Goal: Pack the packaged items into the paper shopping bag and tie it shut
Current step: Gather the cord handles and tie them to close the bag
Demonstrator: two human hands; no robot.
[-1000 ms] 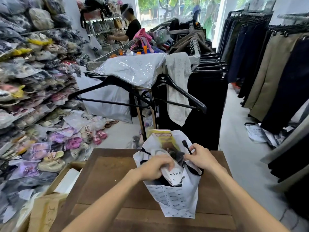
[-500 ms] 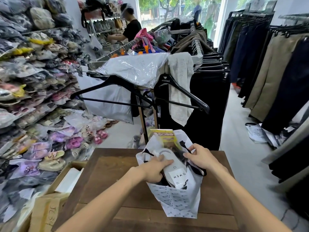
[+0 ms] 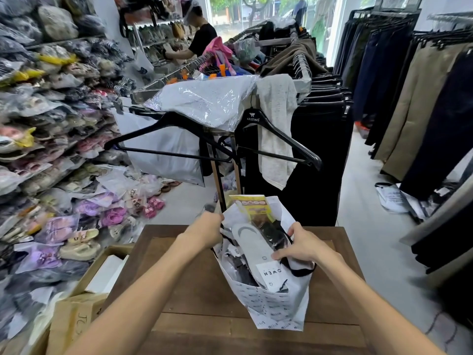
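White paper bag: the paper shopping bag (image 3: 275, 307), printed with small dark logos, stands open and leaning on the wooden table (image 3: 194, 283), right of the table's middle and toward its far edge.
Left hand: the left hand (image 3: 204, 230) sits at the bag's far-left rim, fingers curled round the rim and a dark strap there; the exact pinch is hidden.
Packaged items: 2 packs stick out of the bag's mouth between the hands. A yellow-headed pack (image 3: 252, 204) rises above the far rim; a long white pack (image 3: 256, 248) marked OWEN lies slanted across the opening, with dark goods beneath it.
Right hand: the right hand (image 3: 298, 245) is at the bag's right rim, fingers curled over the paper edge, fingertips touching the white pack. A black handle (image 3: 303, 271) loops just under it.
Hands together: apart, 1 on each side of the bag's mouth.
Table's left edge: a cardboard box (image 3: 74, 321) and a white box (image 3: 107, 275) sit just beside it on the floor side.
Room, left: shelves of bagged sandals (image 3: 51, 139).
Room, middle: a clothes rack (image 3: 302, 80) with 2 black hangers (image 3: 256, 119) and a plastic-wrapped garment (image 3: 204, 101); a person in black (image 3: 202, 39) stands beyond.
Room, right: hanging trousers (image 3: 414, 103).
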